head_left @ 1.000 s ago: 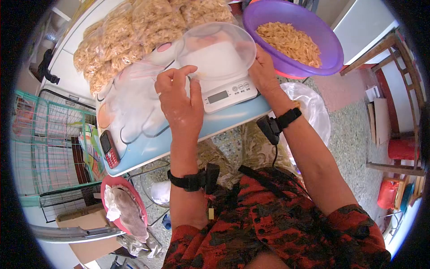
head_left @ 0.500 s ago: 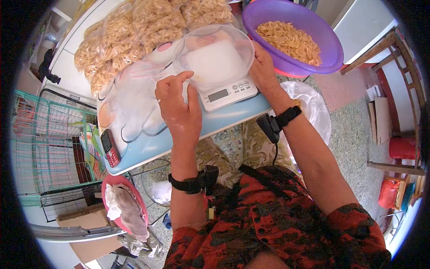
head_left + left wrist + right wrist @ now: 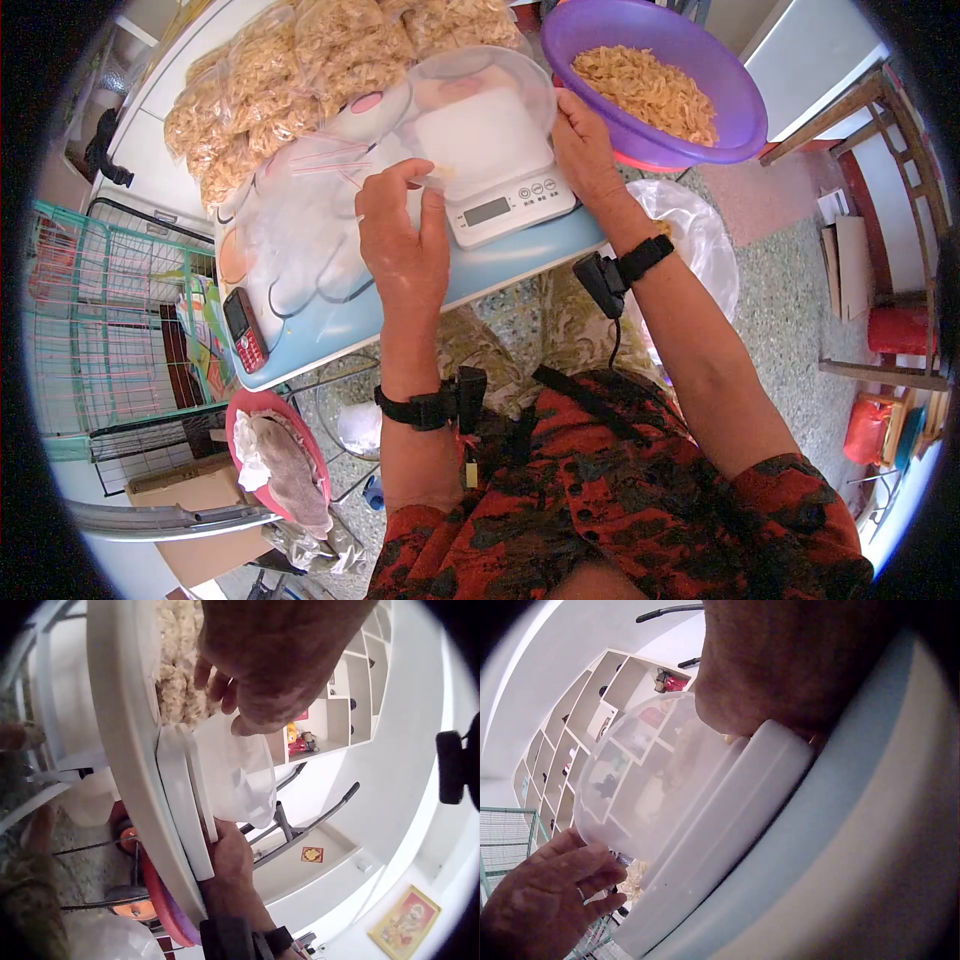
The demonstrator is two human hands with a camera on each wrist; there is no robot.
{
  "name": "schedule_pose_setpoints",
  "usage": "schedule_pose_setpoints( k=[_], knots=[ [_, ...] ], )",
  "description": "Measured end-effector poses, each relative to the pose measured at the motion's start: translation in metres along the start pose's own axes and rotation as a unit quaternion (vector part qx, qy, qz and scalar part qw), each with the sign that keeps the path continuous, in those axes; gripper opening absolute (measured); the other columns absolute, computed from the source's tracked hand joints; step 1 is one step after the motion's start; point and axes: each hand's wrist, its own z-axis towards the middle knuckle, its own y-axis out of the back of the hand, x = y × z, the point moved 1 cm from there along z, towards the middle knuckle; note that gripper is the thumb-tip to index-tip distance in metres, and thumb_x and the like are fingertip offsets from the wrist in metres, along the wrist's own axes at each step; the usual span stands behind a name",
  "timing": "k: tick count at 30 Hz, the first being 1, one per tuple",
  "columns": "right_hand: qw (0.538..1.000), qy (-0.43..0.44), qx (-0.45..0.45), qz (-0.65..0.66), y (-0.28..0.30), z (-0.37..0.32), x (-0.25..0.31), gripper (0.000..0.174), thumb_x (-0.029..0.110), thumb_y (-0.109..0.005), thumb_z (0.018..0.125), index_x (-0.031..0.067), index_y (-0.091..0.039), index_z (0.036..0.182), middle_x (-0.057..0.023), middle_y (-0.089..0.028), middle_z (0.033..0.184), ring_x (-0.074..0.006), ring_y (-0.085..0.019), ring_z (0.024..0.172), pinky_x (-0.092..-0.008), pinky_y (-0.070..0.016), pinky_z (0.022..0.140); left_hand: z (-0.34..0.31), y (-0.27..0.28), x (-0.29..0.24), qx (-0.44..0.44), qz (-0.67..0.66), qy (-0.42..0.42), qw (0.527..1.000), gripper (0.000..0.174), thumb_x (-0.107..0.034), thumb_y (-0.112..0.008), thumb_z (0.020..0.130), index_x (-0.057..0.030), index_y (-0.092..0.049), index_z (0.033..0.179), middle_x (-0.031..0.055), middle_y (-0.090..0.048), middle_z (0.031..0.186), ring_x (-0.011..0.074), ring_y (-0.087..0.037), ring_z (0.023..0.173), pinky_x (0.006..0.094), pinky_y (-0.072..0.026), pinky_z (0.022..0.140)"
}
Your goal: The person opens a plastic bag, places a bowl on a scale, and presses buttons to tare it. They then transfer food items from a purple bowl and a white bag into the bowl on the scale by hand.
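A clear plastic bowl sits on a white kitchen scale near the table's front edge. At the bowl's near left rim is my left hand, its index finger reaching forward and its thumb apart from it; the right wrist view shows these fingers beside the rim. My right hand lies along the right side of bowl and scale, fingers bent a little. In the left wrist view the right hand is low beside the scale; its fingertips are partly hidden.
Filled bags line the table's back, with clear empty bags and thin strips at left. A red phone lies at the left corner. A purple basin holding yellowish pieces stands beyond the right hand.
The bowl has shifted slightly left on the scale, and its right rim stands farther from my right hand. The left hand has moved a little right, staying at the rim.
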Motion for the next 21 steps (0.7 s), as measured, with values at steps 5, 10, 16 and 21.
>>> schedule_pose_setpoints(
  k=[5, 10, 16, 21],
  knots=[
    [0.999, 0.020, -0.022, 0.038, -0.005, 0.002, -0.009, 0.022, 0.008, -0.049, 0.098, 0.0023, -0.065, 0.113, -0.0125, -0.065, 0.105, -0.0210, -0.063, 0.092, -0.0324, -0.0513, 0.083, -0.003, 0.001, 0.018, -0.113, -0.075, 0.108, 0.985, 0.020, -0.017, -0.062, 0.094, -0.0055, -0.060, 0.111, 0.0093, -0.064, 0.107, 0.0241, -0.063, 0.097, 0.0358, -0.0509, 0.083],
    [0.998, 0.013, -0.024, 0.050, -0.006, 0.001, -0.006, 0.022, 0.007, -0.049, 0.098, 0.0032, -0.065, 0.112, -0.0121, -0.065, 0.103, -0.0215, -0.063, 0.090, -0.0325, -0.0514, 0.082, -0.012, 0.005, 0.034, -0.142, -0.062, 0.181, 0.971, 0.024, -0.021, -0.063, 0.095, -0.0057, -0.058, 0.113, 0.0108, -0.064, 0.102, 0.0220, -0.063, 0.093, 0.0338, -0.0510, 0.078],
    [0.998, 0.038, -0.028, 0.038, -0.007, 0.003, -0.010, 0.021, 0.007, -0.049, 0.098, 0.0028, -0.065, 0.110, -0.0115, -0.065, 0.102, -0.0226, -0.064, 0.091, -0.0328, -0.0519, 0.083, -0.022, -0.002, 0.051, -0.142, -0.072, 0.224, 0.962, 0.026, -0.024, -0.063, 0.095, -0.0068, -0.057, 0.114, 0.0103, -0.063, 0.092, 0.0185, -0.060, 0.081, 0.0330, -0.0493, 0.071],
    [0.999, -0.022, 0.009, 0.034, -0.003, 0.001, -0.010, 0.025, 0.007, -0.046, 0.103, 0.0001, -0.062, 0.120, -0.0082, -0.066, 0.116, -0.0152, -0.061, 0.109, -0.0275, -0.0486, 0.095, -0.021, 0.000, 0.047, -0.136, -0.110, 0.231, 0.957, 0.023, -0.017, -0.060, 0.095, -0.0019, -0.056, 0.112, 0.0109, -0.061, 0.092, 0.0199, -0.058, 0.082, 0.0323, -0.0481, 0.076]
  ],
)
